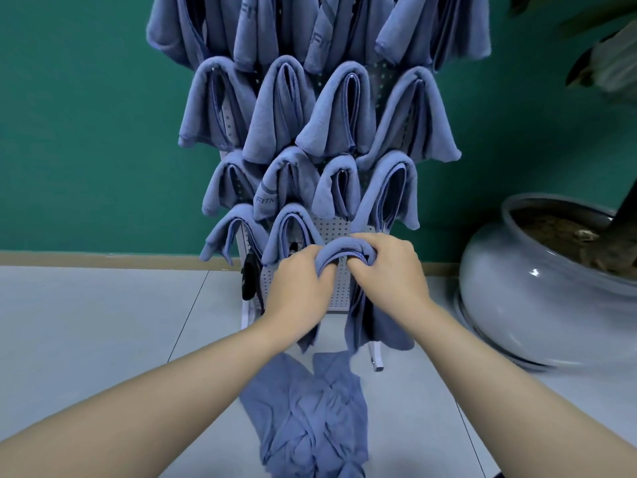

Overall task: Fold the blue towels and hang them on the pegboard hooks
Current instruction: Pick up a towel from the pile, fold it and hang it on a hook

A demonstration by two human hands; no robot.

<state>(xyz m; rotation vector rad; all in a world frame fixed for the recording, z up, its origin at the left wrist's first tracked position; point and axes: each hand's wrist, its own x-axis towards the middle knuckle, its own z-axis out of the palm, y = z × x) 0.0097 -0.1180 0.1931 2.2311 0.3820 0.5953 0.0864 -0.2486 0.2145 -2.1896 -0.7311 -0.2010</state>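
Left of the pegboard [336, 232] is only green wall [86, 132] above a pale tiled floor [103, 322]. Rows of folded blue towels [282, 108] hang from the pegboard, covering nearly all of it, with bare perforated panel showing only near its foot. At that bare lower part, the left hand [299, 283] grips the left end of a folded towel [344, 248] with curled fingers, and the right hand [386, 267] grips its right end, fingertips tucked under the fold. The towel bridges the two hands in front of the pegboard, its loose layers hanging down below the right hand. Below the pegboard, between the forearms, a crumpled towel [310, 419] lies on the floor. Right of the pegboard stands a large grey pot [537, 305] holding a plant [617, 81].
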